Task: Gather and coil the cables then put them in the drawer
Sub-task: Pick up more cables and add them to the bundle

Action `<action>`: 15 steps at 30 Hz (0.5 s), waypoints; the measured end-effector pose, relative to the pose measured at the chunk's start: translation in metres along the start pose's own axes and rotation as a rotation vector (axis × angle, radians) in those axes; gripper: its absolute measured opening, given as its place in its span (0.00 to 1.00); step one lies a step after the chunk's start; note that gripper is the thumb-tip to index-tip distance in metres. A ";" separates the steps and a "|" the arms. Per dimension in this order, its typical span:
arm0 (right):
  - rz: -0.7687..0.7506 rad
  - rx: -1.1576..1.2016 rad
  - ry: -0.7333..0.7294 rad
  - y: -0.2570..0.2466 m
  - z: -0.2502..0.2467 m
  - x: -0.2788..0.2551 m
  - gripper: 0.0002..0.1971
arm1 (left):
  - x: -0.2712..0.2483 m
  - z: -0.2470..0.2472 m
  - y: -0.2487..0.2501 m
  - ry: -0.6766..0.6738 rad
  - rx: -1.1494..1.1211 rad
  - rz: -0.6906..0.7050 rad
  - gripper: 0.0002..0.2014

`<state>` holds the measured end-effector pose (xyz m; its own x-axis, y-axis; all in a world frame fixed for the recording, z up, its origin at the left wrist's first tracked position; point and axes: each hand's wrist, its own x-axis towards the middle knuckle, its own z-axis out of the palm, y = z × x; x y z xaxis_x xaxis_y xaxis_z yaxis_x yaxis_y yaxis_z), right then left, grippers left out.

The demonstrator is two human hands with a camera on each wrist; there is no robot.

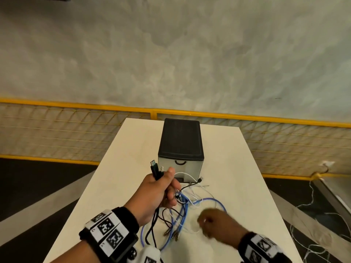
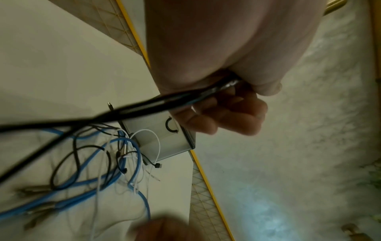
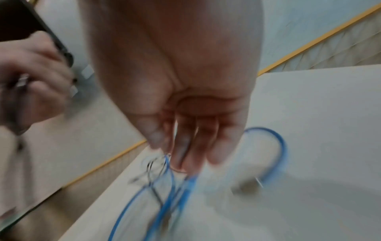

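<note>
Left hand [image 1: 161, 188] is up above the table [image 1: 237, 168], fist clenched round a bundle of cable ends, black plugs [image 1: 154, 168] poking out the top, while the rest of the cables [image 1: 182, 211] — blue, black, thin white — trail down in a loose tangle on the near half of the table, just in front of the drawer unit [image 1: 181, 147]. Right hand [image 1: 216, 223] hovers low over the tangle, blurred; whether it pinches a strand I cannot tell. Best play here, I'd say: feed stray ends into the left fist one by one, keep that fist high so loops hang free, and tease the thin white cable [image 2: 152, 143] out gently before coiling. The left wrist view shows that white loop leaning against the drawer front, its handle [image 2: 171, 127] untouched, drawer seemingly closed. The right wrist view shows fingers [image 3: 193, 146] pointing down, mostly straight, right at a blue cable [image 3: 276, 146].
</note>
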<state>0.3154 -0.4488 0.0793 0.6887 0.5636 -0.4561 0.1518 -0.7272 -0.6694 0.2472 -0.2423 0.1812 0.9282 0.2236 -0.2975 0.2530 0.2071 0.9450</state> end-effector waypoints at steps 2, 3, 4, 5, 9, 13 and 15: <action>0.012 0.031 0.256 -0.010 -0.021 0.031 0.10 | 0.004 0.004 0.001 0.014 -0.067 0.020 0.21; 0.011 0.033 0.326 -0.017 -0.027 0.046 0.10 | 0.007 0.004 0.002 0.016 -0.110 0.038 0.19; 0.027 0.044 0.356 -0.018 -0.027 0.059 0.09 | 0.009 0.005 0.003 0.010 -0.147 0.051 0.16; 0.043 0.049 0.342 -0.017 -0.025 0.075 0.10 | 0.011 0.004 0.003 0.001 -0.180 0.059 0.14; 0.143 0.134 0.219 -0.023 -0.019 0.122 0.16 | 0.014 -0.006 0.008 -0.031 -0.221 0.020 0.14; 0.197 0.256 0.127 -0.019 -0.011 0.133 0.21 | 0.013 -0.018 0.019 -0.075 -0.075 -0.160 0.34; 0.187 0.312 0.165 -0.018 -0.005 0.132 0.18 | 0.013 -0.022 0.020 -0.086 -0.034 -0.228 0.39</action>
<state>0.4074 -0.3635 0.0341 0.7927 0.3440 -0.5032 -0.1919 -0.6428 -0.7416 0.2587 -0.2143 0.1933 0.8681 0.0859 -0.4889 0.4510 0.2751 0.8491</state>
